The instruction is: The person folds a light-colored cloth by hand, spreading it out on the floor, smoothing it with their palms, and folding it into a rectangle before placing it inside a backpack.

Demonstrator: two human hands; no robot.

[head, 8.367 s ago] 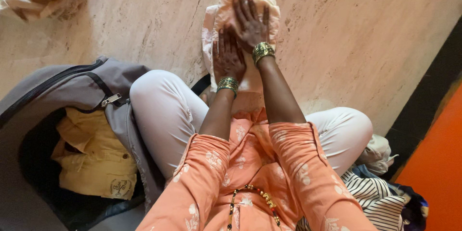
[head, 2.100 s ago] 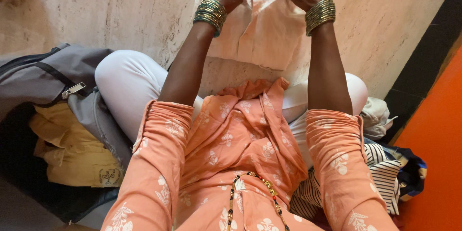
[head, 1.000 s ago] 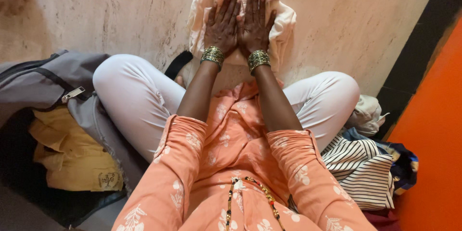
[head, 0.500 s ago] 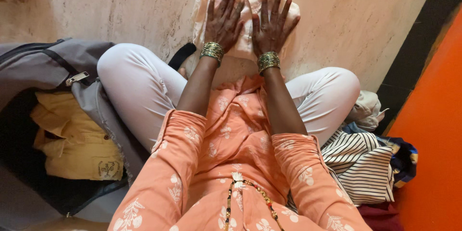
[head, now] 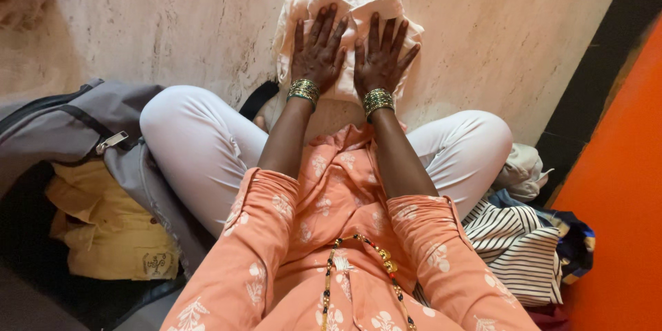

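Hands: left (head: 317, 48) and right (head: 380, 55) flat, fingers spread, pressing folded cream garment (head: 348, 10); gripping nothing.

My one camera sits on my head, facing steeply down and forward. It looks closely over my lap, my left hand (head: 316, 52), my right hand (head: 380, 55) and the floor (head: 172, 21).

A pale, veined stone floor (head: 158, 21) fills the upper half of the frame under soft, even light. A dark strip (head: 596, 76) runs diagonally down the upper right, bordering a bright orange surface (head: 620, 234) at the right edge. An open grey bag (head: 76, 121) holding a yellow garment (head: 103, 227) sits at lower left; striped cloth (head: 517, 248) lies at lower right.
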